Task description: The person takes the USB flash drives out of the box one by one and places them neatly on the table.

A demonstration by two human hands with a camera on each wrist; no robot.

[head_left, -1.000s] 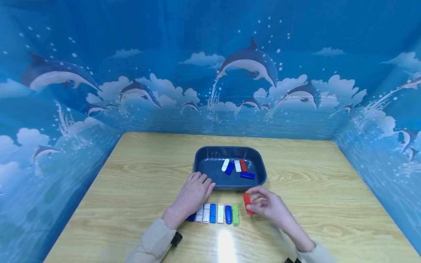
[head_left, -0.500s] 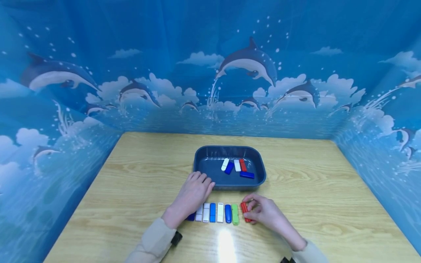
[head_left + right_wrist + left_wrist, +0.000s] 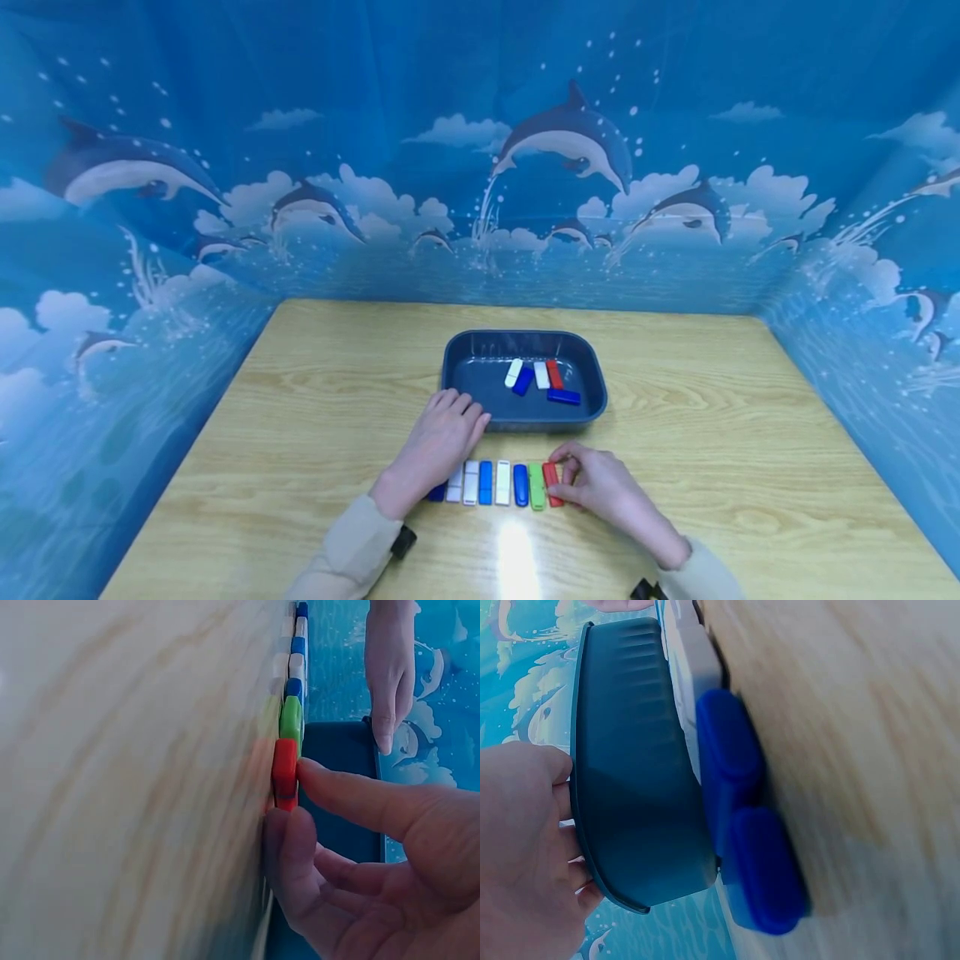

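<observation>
My right hand (image 3: pixel 615 490) pinches a red USB flash drive (image 3: pixel 553 487) between thumb and fingers on the table. The drive stands at the right end of a row, close beside a green drive (image 3: pixel 536 487). In the right wrist view the thumb touches the red drive (image 3: pixel 285 769) on its tray-facing side. Several blue, white and silver drives continue the row leftward, its left end partly hidden by my left arm. My left hand (image 3: pixel 438 437) rests on the front left rim of the dark blue tray (image 3: pixel 525 425), fingers relaxed over the edge.
Inside the tray lie several more drives: a white one (image 3: pixel 513 372), another white one (image 3: pixel 542 375), a red one (image 3: pixel 554 374) and blue ones. A wooden table (image 3: pixel 712 400) carries everything. A dolphin-print cloth (image 3: pixel 480 167) encloses the back and sides.
My right hand has brought the red flash drive left and nearer to me, from right of the row to beside the green one. My left hand has stayed on the tray rim.
</observation>
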